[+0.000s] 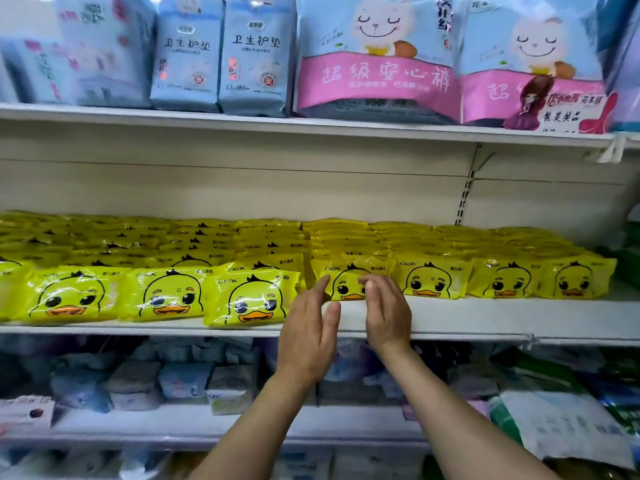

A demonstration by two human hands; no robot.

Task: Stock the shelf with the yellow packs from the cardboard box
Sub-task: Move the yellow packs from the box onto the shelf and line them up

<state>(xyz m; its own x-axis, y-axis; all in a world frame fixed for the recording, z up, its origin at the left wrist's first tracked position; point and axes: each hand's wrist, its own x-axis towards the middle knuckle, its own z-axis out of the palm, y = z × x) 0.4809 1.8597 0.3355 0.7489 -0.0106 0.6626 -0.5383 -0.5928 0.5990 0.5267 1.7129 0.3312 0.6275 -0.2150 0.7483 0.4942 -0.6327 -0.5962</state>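
Observation:
Rows of yellow packs with a duck face fill the middle shelf (pixel 485 317) from left to right. One yellow pack (pixel 349 277) stands upright at the front, right of centre. My left hand (pixel 308 330) and my right hand (pixel 386 313) hover in front of it with fingers straight, holding nothing. Another front pack (pixel 249 299) stands just left of my left hand, nearer the shelf edge. The cardboard box is not in view.
The upper shelf carries blue packs (pixel 221 53) and large pink-and-blue packs with a rabbit (pixel 377 57). The lower shelf (pixel 173 424) holds assorted blue, grey and white packs. Green packs (pixel 623 268) sit at the far right.

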